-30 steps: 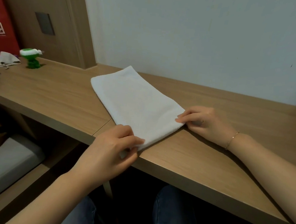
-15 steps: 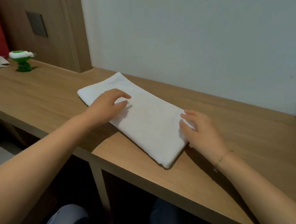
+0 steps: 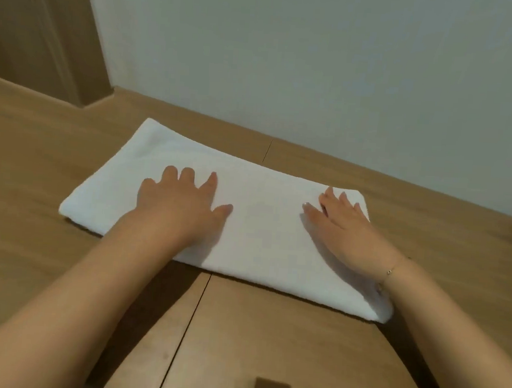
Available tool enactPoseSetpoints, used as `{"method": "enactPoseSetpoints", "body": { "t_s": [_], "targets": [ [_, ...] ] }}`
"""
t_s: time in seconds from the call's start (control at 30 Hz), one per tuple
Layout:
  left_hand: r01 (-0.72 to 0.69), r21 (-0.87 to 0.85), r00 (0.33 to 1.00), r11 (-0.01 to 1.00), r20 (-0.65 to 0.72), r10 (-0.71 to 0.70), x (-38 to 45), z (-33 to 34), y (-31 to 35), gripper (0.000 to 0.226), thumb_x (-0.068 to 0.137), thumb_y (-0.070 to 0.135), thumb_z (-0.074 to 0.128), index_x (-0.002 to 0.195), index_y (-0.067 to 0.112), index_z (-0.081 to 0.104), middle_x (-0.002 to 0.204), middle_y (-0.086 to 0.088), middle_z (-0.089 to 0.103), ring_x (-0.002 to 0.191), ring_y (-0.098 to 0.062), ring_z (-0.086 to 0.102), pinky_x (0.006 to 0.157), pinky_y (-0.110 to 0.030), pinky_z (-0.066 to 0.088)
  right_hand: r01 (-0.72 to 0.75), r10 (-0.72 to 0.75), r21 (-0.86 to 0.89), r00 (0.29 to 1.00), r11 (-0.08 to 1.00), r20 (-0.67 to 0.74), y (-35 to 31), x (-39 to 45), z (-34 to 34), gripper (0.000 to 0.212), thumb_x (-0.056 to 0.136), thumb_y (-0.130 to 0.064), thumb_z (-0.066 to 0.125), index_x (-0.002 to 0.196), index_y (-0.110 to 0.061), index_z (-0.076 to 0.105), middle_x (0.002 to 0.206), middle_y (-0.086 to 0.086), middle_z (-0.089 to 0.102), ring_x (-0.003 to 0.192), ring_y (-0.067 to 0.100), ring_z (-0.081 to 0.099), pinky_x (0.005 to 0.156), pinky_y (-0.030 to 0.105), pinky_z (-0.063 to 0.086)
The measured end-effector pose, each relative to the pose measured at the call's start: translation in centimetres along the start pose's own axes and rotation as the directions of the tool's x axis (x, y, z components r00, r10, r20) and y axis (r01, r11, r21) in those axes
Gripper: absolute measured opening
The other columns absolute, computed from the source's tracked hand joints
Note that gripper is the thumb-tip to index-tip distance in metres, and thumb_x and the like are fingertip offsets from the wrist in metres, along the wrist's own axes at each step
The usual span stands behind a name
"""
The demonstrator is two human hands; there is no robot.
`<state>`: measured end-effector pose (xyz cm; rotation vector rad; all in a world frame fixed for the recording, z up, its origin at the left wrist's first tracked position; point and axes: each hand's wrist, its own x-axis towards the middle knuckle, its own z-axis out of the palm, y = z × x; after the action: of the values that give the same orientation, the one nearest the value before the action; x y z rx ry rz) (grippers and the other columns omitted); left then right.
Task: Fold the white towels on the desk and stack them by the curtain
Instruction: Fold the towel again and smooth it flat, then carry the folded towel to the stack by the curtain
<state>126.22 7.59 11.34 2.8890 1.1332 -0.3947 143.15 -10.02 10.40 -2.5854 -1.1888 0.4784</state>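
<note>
My left hand lies palm-down, fingers spread and straight. My right hand lies flat too, fingers extended. Both forearms reach forward, a thin bracelet on my right wrist.

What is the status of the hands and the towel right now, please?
Left hand and right hand open, flat on white towel. Towel folded, lying on desk. Nothing in the way.

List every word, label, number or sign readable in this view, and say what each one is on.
None: no readable text anywhere.
The folded white towel shows no label or tag.
The light wooden desk, the pale wall and the thin bracelet carry no lettering.
</note>
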Motion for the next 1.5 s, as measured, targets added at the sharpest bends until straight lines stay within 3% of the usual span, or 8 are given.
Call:
{"method": "enactPoseSetpoints", "body": {
  "t_s": [0.13,0.33,0.5,0.73,0.9,1.07,1.3,1.5],
  "targets": [
    [-0.085,0.018,0.993,0.996,0.086,0.083,-2.0,-2.0,-1.6,0.064,0.098,0.061,0.012,0.154,0.031,0.005,0.153,-0.005,0.026,0.14,-0.025,0.026,0.107,-0.04,0.031,0.027,-0.042,-0.128,0.992,0.991,-0.116,-1.3,1.6,2.0,0.077,0.096,-0.062,0.015,0.155,-0.018,-0.004,0.161,-0.006,-0.013,0.147,0.012,-0.017,0.118,0.027,-0.01],
    [-0.126,-0.255,0.989,0.959,-0.111,0.101,0.2,2.5,-4.1,0.072,0.09,0.066,-0.01,0.153,0.032,-0.015,0.16,0.01,-0.023,0.146,-0.01,-0.026,0.12,-0.04,-0.013,-0.007,-0.008,-0.178,0.996,0.984,-0.084,-1.4,2.0,1.8,0.08,0.09,-0.071,0.0,0.152,-0.022,-0.018,0.157,-0.011,-0.028,0.143,0.007,-0.028,0.117,0.028,-0.014],
    [0.035,-0.264,0.994,0.964,-0.094,-0.062,0.5,3.1,-4.7,0.075,0.096,0.063,0.003,0.157,0.019,0.01,0.164,-0.002,0.002,0.151,-0.021,-0.002,0.12,-0.048,-0.004,-0.052,0.049,-0.148,0.999,0.988,-0.02,-1.0,2.1,1.0,0.078,0.09,-0.072,-0.001,0.145,-0.025,-0.03,0.152,-0.011,-0.037,0.14,0.006,-0.033,0.116,0.029,-0.018],
    [0.223,-0.42,0.969,0.88,-0.002,-0.246,0.1,2.2,-6.1,0.074,0.098,0.058,0.005,0.156,0.011,0.003,0.164,-0.007,-0.003,0.15,-0.032,0.001,0.12,-0.049,0.005,-0.111,0.107,-0.065,0.993,0.992,-0.051,0.2,1.9,0.0,0.078,0.097,-0.062,0.016,0.154,-0.013,-0.006,0.16,-0.001,-0.014,0.148,0.012,-0.015,0.12,0.033,-0.008],
    [0.278,-0.784,0.933,0.555,0.083,-0.35,-0.6,0.2,-8.3,0.062,0.102,0.037,0.042,0.154,0.01,0.021,0.159,-0.01,0.024,0.144,-0.03,0.028,0.115,-0.042,0.028,-0.205,0.251,0.41,0.966,0.889,-0.063,1.2,2.0,-2.4,0.08,0.086,-0.062,0.033,0.15,-0.013,0.031,0.158,0.003,0.022,0.144,0.02,0.025,0.118,0.04,0.022],
    [0.514,-0.857,0.711,0.038,0.401,-0.577,-1.6,-1.8,-9.1,0.058,0.091,0.038,0.065,0.137,0.009,0.046,0.125,-0.009,0.059,0.112,-0.03,0.056,0.089,-0.041,0.045,-0.474,0.64,0.805,0.752,0.357,0.159,3.1,1.6,-4.1,0.058,0.075,-0.042,0.075,0.123,-0.019,0.053,0.096,-0.002,0.057,0.085,0.018,0.06,0.08,0.035,0.052],
    [0.606,-0.794,0.769,0.052,0.569,-0.292,-0.9,-2.5,-9.1,0.032,0.085,0.039,0.073,0.105,0.014,0.066,0.103,-0.009,0.071,0.091,-0.03,0.066,0.088,-0.05,0.053,-0.593,0.453,0.657,0.797,0.465,0.399,0.6,3.9,-6.6,0.018,0.082,-0.034,0.075,0.085,-0.024,0.06,0.084,-0.001,0.068,0.076,0.016,0.065,0.057,0.029,0.046],
    [0.464,-0.884,0.882,-0.065,0.468,-0.063,-5.5,-6.1,-11.7,0.046,0.077,0.046,0.077,0.114,0.022,0.064,0.102,-0.003,0.074,0.09,-0.023,0.072,0.078,-0.044,0.058,-0.641,0.29,0.72,0.765,0.265,0.575,-1.0,2.8,-7.8,0.058,0.069,-0.034,0.084,0.116,-0.018,0.053,0.109,0.013,0.069,0.098,0.029,0.068,0.078,0.043,0.056]
  ]
}}
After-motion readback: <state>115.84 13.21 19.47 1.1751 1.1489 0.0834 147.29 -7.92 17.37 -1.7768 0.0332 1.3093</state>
